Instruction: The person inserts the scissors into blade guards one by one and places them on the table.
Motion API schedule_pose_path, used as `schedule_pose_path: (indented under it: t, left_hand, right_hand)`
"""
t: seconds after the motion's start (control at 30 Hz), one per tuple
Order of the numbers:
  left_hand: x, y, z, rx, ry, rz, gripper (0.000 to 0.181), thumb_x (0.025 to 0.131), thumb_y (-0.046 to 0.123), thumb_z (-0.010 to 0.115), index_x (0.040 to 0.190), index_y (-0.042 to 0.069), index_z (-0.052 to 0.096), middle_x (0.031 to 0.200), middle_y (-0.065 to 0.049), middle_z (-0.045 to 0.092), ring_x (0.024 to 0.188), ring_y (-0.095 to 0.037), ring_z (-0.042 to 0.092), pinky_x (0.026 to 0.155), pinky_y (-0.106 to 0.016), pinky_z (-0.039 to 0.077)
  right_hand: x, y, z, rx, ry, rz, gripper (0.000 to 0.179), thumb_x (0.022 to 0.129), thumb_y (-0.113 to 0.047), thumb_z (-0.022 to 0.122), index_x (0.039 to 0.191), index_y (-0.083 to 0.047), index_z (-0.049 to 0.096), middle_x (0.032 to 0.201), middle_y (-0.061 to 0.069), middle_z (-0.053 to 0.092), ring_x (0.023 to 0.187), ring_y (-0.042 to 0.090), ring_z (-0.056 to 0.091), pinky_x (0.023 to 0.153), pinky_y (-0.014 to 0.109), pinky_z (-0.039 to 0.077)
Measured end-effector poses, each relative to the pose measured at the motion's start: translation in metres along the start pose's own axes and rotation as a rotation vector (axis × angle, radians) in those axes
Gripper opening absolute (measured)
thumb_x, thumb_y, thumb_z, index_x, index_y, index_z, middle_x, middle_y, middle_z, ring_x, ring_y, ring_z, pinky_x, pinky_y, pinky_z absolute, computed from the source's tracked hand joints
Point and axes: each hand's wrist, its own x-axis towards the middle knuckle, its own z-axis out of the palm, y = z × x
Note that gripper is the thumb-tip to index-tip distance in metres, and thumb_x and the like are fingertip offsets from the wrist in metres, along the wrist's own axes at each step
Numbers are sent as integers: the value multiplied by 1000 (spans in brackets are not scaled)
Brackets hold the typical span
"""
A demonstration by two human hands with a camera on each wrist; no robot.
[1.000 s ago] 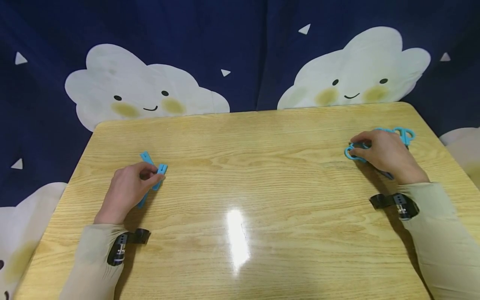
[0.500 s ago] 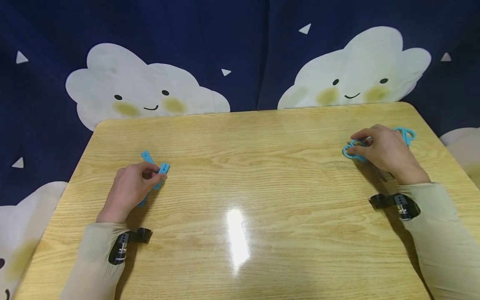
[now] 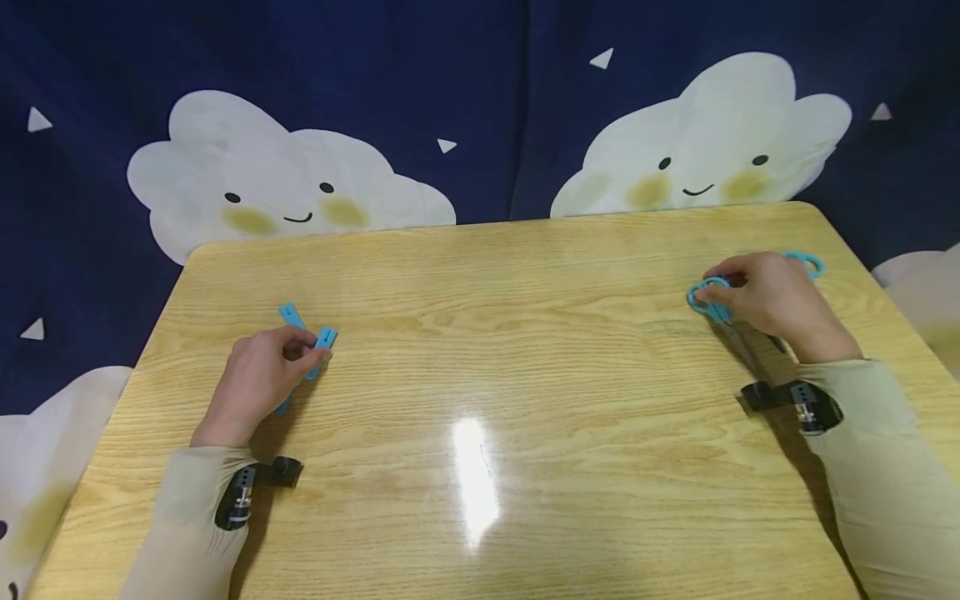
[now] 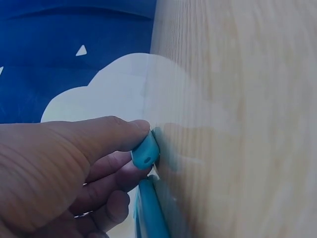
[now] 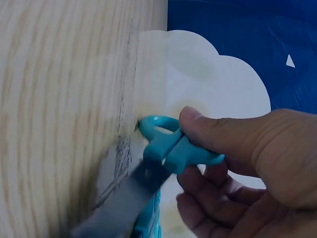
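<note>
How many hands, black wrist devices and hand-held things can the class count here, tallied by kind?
Left hand and right hand: 2
Black wrist devices: 2
Held blue clip-like piece: 1
Held pair of scissors: 1
Total: 6

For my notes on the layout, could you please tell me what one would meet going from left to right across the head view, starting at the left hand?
Left hand → slim blue piece it pinches → bright patch of glare → blue-handled scissors → right hand holding them.
</note>
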Motion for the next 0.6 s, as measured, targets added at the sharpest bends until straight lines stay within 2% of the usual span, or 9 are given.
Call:
schedule_pose_path:
  t: [0.17, 0.33, 0.53, 0.6]
  left_hand:
    - [0, 0, 0, 2, -1, 6, 30, 92, 32, 67, 104, 4, 71, 91, -15, 73, 76, -22, 66, 57, -25, 44]
    - [0, 0, 0, 3, 2, 9, 31, 92, 32, 66, 104, 4, 70, 90, -14, 73, 74, -21, 65, 56, -25, 44]
    - [0, 0, 0, -1, 4, 7, 32, 92, 33, 67, 104, 3, 71, 90, -15, 73, 74, -21, 65, 57, -25, 43]
    - [0, 0, 0, 0, 2, 8, 32, 92, 33, 67, 104, 3, 71, 90, -14, 73, 74, -20, 64, 57, -25, 43]
  right_hand:
    - [-1, 0, -1, -10, 17, -26, 43, 92, -49, 62, 114, -12, 68, 98, 15, 72, 70, 22, 59, 66, 33, 34]
    - [-2, 0, -1, -18, 25, -41, 39, 93, -48, 62, 112, -14, 68, 98, 13, 72, 69, 21, 57, 68, 34, 31]
    - [-4, 0, -5, -14, 16, -29, 45, 91, -52, 62, 113, -13, 67, 101, 17, 72, 74, 24, 61, 62, 31, 38]
    - [-5, -1, -7, -4, 7, -12, 50, 90, -54, 61, 115, -12, 67, 105, 21, 72, 79, 29, 64, 66, 37, 44]
